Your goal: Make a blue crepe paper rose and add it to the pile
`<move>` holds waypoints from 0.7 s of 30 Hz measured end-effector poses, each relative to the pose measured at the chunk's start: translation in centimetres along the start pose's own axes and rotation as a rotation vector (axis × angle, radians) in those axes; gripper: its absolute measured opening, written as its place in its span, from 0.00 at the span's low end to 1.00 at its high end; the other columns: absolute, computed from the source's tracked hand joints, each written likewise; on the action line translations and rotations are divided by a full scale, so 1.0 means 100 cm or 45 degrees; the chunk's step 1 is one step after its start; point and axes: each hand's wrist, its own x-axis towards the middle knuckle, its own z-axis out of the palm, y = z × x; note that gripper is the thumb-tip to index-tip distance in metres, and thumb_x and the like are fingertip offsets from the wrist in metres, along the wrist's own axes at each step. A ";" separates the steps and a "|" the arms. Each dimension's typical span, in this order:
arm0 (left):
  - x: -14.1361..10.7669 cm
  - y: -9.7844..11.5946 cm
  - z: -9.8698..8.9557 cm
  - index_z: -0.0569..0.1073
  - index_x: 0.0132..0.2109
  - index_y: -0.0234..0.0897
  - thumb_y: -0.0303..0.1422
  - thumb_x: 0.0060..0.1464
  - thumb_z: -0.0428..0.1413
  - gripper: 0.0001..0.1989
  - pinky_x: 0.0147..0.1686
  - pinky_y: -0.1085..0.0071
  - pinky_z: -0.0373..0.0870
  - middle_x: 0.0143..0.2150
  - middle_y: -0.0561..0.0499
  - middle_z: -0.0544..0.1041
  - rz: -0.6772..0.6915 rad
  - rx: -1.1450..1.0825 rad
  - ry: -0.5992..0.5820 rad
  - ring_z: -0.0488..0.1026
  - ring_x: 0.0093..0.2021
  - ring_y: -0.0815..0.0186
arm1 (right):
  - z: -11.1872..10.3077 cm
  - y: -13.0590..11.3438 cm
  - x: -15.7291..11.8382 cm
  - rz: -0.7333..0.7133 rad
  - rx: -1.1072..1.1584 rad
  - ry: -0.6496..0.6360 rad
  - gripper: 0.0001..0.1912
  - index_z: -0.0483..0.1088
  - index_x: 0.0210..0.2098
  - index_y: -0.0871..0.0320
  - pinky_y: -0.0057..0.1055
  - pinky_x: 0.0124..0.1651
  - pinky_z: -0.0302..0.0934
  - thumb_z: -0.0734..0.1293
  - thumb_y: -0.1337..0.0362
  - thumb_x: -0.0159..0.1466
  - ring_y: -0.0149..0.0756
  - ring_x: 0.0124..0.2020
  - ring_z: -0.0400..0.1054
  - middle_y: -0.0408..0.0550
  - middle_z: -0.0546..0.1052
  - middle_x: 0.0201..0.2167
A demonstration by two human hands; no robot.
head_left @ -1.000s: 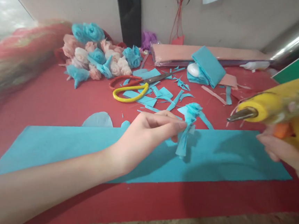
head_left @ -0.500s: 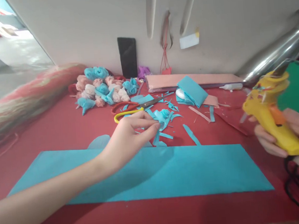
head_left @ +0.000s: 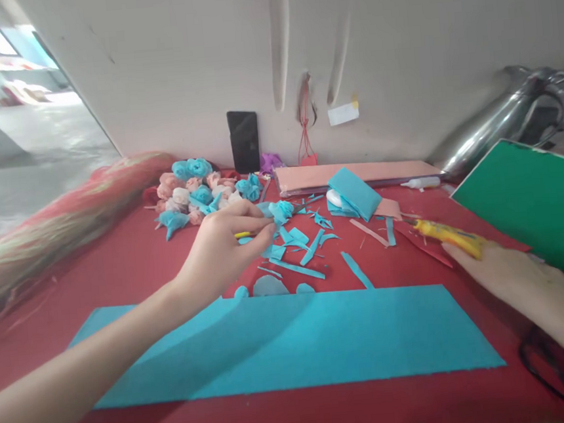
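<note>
My left hand [head_left: 233, 242] pinches a small blue paper flower [head_left: 281, 212] above the scissors [head_left: 243, 234], whose handles it mostly hides. At the right, my right hand [head_left: 504, 268] is closed on a yellow glue gun [head_left: 449, 236], which lies low over the red table with its nozzle to the left. A long blue paper sheet [head_left: 293, 342] lies flat in front, below both hands. Blue scraps [head_left: 297, 268] are scattered just beyond its far edge.
Blue, pink and white paper flowers [head_left: 201, 195] are heaped at the back left, beside a long wrapped roll [head_left: 66, 224]. A black phone [head_left: 245, 142] leans on the wall. Folded blue paper [head_left: 354, 193], a green board [head_left: 533, 203] and a black cable [head_left: 547, 372] are rightward.
My left hand has moved slightly left and up with the flower. My right hand has turned and lowered the glue gun toward the table, farther forward. The camera view has shifted.
</note>
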 end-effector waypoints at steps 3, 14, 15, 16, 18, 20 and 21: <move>-0.001 0.007 -0.002 0.72 0.22 0.37 0.29 0.52 0.54 0.12 0.33 0.70 0.62 0.28 0.53 0.70 -0.091 -0.156 -0.055 0.66 0.30 0.67 | -0.011 -0.021 -0.002 -0.013 0.040 0.002 0.18 0.66 0.23 0.58 0.39 0.24 0.52 0.62 0.50 0.59 0.52 0.27 0.70 0.62 0.71 0.23; -0.024 0.028 0.003 0.71 0.17 0.39 0.34 0.54 0.55 0.18 0.26 0.74 0.59 0.23 0.55 0.64 -0.393 -0.856 -0.120 0.61 0.27 0.70 | -0.047 -0.153 -0.038 -0.521 0.960 -0.047 0.04 0.71 0.30 0.52 0.21 0.27 0.63 0.65 0.67 0.60 0.30 0.34 0.71 0.39 0.77 0.31; -0.026 0.028 0.003 0.71 0.18 0.39 0.34 0.54 0.55 0.18 0.26 0.74 0.59 0.22 0.56 0.63 -0.386 -0.891 -0.119 0.61 0.27 0.70 | -0.050 -0.162 -0.039 -0.541 1.017 -0.031 0.05 0.71 0.29 0.53 0.20 0.27 0.63 0.66 0.69 0.59 0.28 0.31 0.70 0.39 0.76 0.29; -0.027 0.028 0.004 0.72 0.18 0.40 0.34 0.54 0.56 0.17 0.27 0.75 0.59 0.22 0.56 0.62 -0.380 -0.920 -0.114 0.61 0.27 0.71 | -0.051 -0.170 -0.040 -0.529 1.067 -0.050 0.05 0.71 0.28 0.54 0.20 0.28 0.63 0.66 0.71 0.58 0.27 0.28 0.68 0.38 0.75 0.27; -0.029 0.028 0.005 0.73 0.20 0.41 0.34 0.54 0.56 0.15 0.28 0.75 0.60 0.22 0.56 0.62 -0.364 -0.944 -0.093 0.61 0.28 0.71 | -0.050 -0.182 -0.040 -0.485 1.173 -0.051 0.06 0.70 0.27 0.55 0.19 0.26 0.62 0.67 0.73 0.56 0.25 0.24 0.64 0.37 0.73 0.24; -0.030 0.028 0.007 0.74 0.20 0.42 0.33 0.54 0.57 0.15 0.28 0.75 0.61 0.23 0.56 0.63 -0.341 -0.935 -0.079 0.63 0.30 0.71 | -0.047 -0.190 -0.039 -0.430 1.259 -0.090 0.05 0.71 0.27 0.56 0.19 0.23 0.60 0.68 0.73 0.55 0.24 0.22 0.62 0.37 0.73 0.24; -0.030 0.028 0.007 0.74 0.20 0.41 0.33 0.55 0.56 0.15 0.28 0.76 0.61 0.23 0.56 0.64 -0.332 -0.924 -0.078 0.64 0.31 0.70 | -0.046 -0.192 -0.039 -0.407 1.286 -0.111 0.05 0.71 0.27 0.56 0.19 0.22 0.59 0.68 0.72 0.55 0.24 0.22 0.62 0.38 0.73 0.24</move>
